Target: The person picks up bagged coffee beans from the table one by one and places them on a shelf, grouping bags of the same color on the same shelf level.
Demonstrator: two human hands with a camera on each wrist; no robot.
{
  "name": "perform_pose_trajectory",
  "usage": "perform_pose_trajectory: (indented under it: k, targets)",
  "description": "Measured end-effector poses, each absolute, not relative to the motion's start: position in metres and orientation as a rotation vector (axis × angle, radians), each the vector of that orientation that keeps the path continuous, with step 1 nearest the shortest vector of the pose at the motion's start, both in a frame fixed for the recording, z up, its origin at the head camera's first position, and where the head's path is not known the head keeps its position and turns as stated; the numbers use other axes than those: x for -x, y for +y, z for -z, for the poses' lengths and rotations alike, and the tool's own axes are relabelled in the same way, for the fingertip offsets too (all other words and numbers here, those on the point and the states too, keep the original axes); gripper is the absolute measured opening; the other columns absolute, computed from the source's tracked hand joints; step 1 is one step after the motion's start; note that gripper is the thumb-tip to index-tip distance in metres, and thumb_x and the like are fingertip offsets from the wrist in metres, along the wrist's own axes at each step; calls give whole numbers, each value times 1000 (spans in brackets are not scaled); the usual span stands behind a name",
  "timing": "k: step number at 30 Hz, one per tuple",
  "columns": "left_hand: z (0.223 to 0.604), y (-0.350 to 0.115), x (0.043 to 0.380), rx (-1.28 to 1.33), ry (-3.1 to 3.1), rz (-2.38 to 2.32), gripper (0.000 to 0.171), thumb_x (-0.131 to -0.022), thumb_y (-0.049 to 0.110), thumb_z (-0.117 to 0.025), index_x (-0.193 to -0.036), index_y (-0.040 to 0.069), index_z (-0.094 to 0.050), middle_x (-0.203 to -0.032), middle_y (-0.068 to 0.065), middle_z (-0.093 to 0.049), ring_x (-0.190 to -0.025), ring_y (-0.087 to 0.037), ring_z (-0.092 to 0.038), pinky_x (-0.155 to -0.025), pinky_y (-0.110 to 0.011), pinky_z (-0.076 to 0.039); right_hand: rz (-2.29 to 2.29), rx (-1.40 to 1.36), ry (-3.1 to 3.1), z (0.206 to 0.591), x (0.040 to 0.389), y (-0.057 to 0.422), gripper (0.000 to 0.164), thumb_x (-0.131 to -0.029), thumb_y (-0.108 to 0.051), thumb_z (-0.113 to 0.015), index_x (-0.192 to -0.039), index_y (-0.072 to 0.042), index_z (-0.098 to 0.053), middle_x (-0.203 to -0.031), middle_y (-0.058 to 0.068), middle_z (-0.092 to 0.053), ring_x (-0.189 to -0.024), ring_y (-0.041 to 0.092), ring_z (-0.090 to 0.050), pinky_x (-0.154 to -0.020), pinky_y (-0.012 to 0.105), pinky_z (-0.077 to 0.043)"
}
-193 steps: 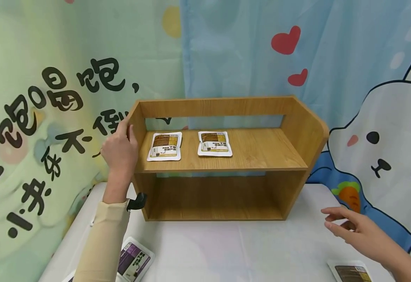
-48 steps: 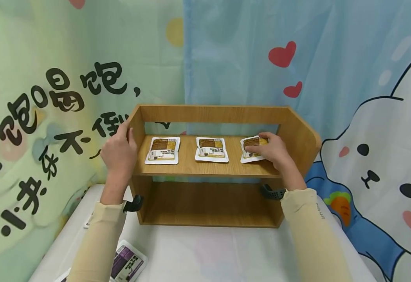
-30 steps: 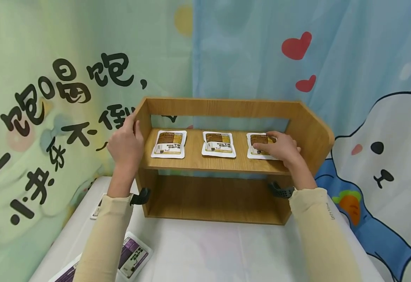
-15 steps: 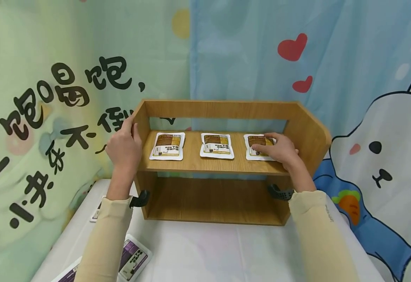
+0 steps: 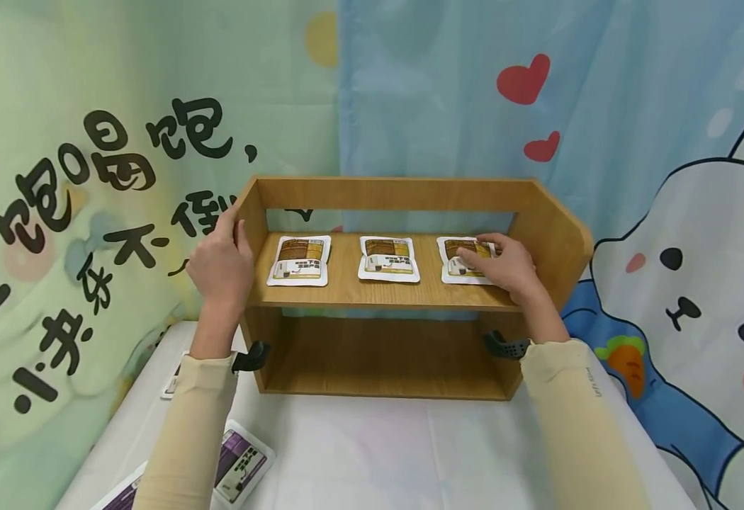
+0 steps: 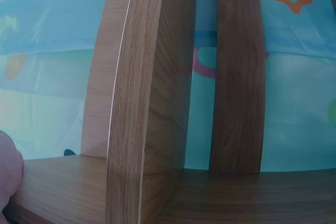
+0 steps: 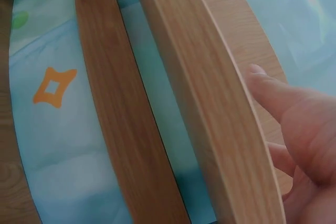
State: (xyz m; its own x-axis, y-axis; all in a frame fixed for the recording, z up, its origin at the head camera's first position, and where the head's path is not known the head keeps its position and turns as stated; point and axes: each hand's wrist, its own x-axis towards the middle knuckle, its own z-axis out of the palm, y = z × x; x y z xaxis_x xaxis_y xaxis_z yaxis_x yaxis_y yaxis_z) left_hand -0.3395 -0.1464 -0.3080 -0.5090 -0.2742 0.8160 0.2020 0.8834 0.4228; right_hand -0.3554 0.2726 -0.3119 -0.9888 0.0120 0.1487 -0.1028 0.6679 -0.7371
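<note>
A two-tier wooden shelf (image 5: 385, 387) stands on the white table. My left hand (image 5: 222, 265) grips the upper edge of its left side panel; only a bit of that hand (image 6: 8, 166) shows in the left wrist view. Three flat white-edged pouches with brown and yellow labels lie in a row on the upper board: the left pouch (image 5: 300, 261), the middle pouch (image 5: 388, 259) and the right pouch (image 5: 453, 263). My right hand (image 5: 511, 268) pinches the right pouch, covering its right part. In the right wrist view, the shelf board hides the pouch from the hand (image 7: 310, 135).
Purple-labelled packs lie at the table's left front, one pack (image 5: 244, 464) beside the left sleeve and another pack (image 5: 120, 494) partly behind it. A further pack (image 5: 171, 386) is mostly hidden by the left forearm. A printed curtain (image 5: 423, 92) hangs behind the shelf.
The brown-labelled pouch at the table's right front has come onto the upper board's right part under my right hand. Lately that hand moves only slightly; my left hand keeps its grip.
</note>
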Motion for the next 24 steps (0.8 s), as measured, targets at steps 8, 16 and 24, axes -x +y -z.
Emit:
perform_pose_trajectory:
  k: [8,16,24]
  targets:
    - [305,-147,344,-23,-2016,580,28,-101,23,-52,-123,10,-64,-87,-19,-71,-58,-37,-61,-42,-45,-40,-920,-129,-2531,307,348,269,52,-96,-39,-60,-128,1,-57,-129,27,-48,-117,45,-46,-98,60,-30]
    - [309,-148,339,-39,-2024,580,29,-101,21,-54,-125,10,-64,-87,-20,-71,-56,-38,-60,-41,-46,-39,-470,-362,-2057,285,318,268,19,-89,-13,-69,-100,2,-71,-98,20,-65,-94,37,-56,-82,53,-43]
    - [312,-148,339,-17,-2021,577,28,-101,22,-53,-125,10,-64,-85,-20,-70,-55,-37,-59,-41,-47,-39,-381,-178,-1854,283,308,294,39,-91,-23,-60,-125,-4,-63,-121,20,-61,-113,40,-50,-95,54,-36]
